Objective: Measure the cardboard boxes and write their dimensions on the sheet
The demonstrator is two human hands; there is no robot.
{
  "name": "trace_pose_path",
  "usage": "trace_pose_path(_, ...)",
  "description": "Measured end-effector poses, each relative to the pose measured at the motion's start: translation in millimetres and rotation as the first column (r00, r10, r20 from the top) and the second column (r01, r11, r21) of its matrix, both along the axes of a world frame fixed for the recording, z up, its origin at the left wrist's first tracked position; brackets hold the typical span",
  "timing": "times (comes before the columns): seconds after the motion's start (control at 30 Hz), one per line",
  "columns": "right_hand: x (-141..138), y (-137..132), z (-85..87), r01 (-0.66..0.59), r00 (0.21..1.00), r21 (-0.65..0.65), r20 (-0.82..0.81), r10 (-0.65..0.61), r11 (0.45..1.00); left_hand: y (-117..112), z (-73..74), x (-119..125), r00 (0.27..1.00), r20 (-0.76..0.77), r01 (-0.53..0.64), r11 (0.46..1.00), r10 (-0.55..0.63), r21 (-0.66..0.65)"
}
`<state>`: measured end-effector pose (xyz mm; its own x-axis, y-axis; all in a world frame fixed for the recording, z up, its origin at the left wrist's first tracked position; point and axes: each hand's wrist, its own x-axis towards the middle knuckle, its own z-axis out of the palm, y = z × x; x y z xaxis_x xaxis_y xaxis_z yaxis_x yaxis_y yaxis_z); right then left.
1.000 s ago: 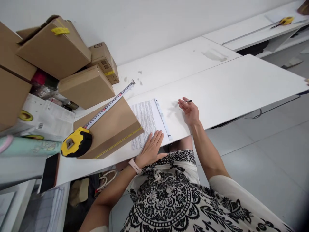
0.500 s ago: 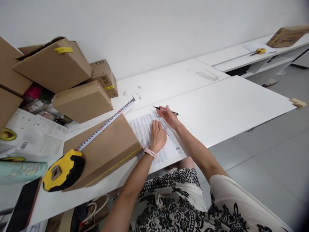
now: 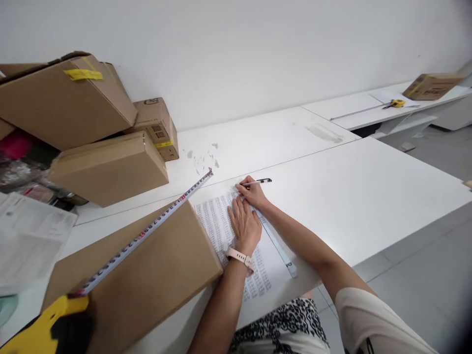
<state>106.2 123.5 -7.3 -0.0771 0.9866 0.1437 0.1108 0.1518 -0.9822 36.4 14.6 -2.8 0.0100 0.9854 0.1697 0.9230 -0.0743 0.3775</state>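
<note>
My left hand (image 3: 244, 224) lies flat, fingers stretched, on a printed sheet (image 3: 217, 220) full of small rows of figures on the white table (image 3: 342, 187). My right hand (image 3: 251, 193) is closed round a black pen (image 3: 258, 182), its tip at the sheet's far edge. Just left of the sheet lies a flat brown cardboard box (image 3: 147, 275). A yellow tape measure (image 3: 51, 329) sits on it at the near left, its blade (image 3: 147, 231) drawn out along the box's top to the far end.
Several brown cardboard boxes (image 3: 106, 167) are stacked at the back left against the wall. Loose papers (image 3: 29, 236) lie at the left edge. On a far table at the right stand another box (image 3: 429, 86) and a second yellow tape measure (image 3: 396, 103).
My right hand brought the pen from the bare table at the right to the sheet's far edge. My left hand slid up the sheet. The view moved closer and lower.
</note>
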Motion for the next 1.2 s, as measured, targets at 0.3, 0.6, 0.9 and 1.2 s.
trace_pose_path(0.3,-0.1,0.6,6.7,0.100,0.925,0.113,0.355,-0.134,0.989,1.4,-1.3,5.3,0.997,0.045,-0.057,0.998,0.056,0.013)
trace_pose_path(0.6,0.2,-0.4,6.3,0.098,0.926,0.092,0.357,-0.125,0.991,2.0,1.8,5.5,0.992,0.098,-0.076,0.997,0.075,0.002)
trace_pose_path(0.9,0.8,1.0,5.4,0.080,0.927,0.099,0.357,-0.111,0.992,2.6,2.6,5.3,0.992,0.107,-0.065,0.998,0.066,-0.009)
trace_pose_path(1.2,0.2,0.9,4.4,0.072,0.929,0.085,0.358,-0.098,0.994,2.9,3.4,5.3,0.993,0.099,-0.062,0.998,0.064,-0.021)
